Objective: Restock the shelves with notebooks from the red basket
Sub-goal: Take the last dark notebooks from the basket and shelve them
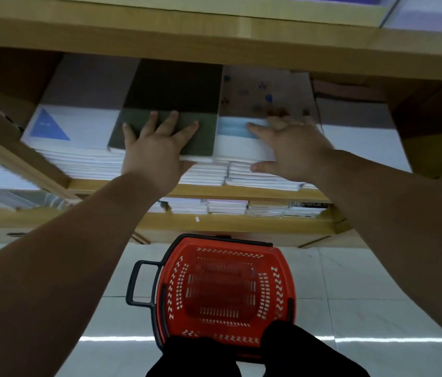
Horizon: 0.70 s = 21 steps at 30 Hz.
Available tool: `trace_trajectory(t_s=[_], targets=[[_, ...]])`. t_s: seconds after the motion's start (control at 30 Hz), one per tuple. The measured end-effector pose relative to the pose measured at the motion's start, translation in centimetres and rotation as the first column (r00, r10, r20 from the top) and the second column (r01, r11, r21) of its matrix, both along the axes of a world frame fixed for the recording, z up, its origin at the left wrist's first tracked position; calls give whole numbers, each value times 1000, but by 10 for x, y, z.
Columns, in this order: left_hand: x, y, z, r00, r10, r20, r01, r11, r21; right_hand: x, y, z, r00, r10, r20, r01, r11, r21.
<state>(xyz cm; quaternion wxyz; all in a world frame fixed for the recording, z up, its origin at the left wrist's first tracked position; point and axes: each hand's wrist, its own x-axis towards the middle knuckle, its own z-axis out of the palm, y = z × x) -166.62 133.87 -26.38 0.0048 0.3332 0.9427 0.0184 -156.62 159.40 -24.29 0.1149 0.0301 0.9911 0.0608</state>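
Note:
The red basket stands on the floor below me, and I see nothing inside it. On the middle wooden shelf lie several stacks of notebooks. My left hand rests flat with spread fingers on the dark green notebook topping the centre stack. My right hand lies with straight fingers on the white and light-blue notebook atop the stack to the right, thumb at its front edge. A white notebook with a blue triangle tops the left stack.
A wooden shelf board hangs close above the stacks. A lower shelf holds more notebook piles. Another white stack sits at the right. The basket's black handle sticks out left. Glossy pale floor tiles surround the basket.

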Motion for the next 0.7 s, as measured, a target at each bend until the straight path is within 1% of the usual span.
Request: trace_trajectory(t_s=[0.07,0.13,0.23,0.37,0.43,0.57,0.6,0.63,0.7], targets=[[0,2,4,999,18,28,-20,995,103,-1,1,-4,992,120,-43,-120,993,6],[-1,7,9,997,36,69,-48,982,183,4,9,-8,977,172,-128,-170,985,25],[3,22,9,998,32,48,-39,985,166,19,31,-10,921,267,-285,-237,962,135],[11,36,0,999,31,31,-35,990,135,42,54,-5,896,283,-341,-238,957,167],[13,35,-6,1000,17,5,-18,997,74,54,60,-12,908,262,-325,-206,958,197],[12,37,-13,1000,-13,9,14,998,-58,56,44,-25,973,147,-180,-98,962,254],[10,39,-13,999,-27,21,29,997,-73,52,36,-23,978,95,-183,-52,973,225],[7,41,-12,999,-40,33,43,996,-82,47,28,-21,979,23,-204,14,985,174],[-1,43,-12,997,-61,40,64,994,-84,33,17,-21,976,-102,-193,115,992,58]])
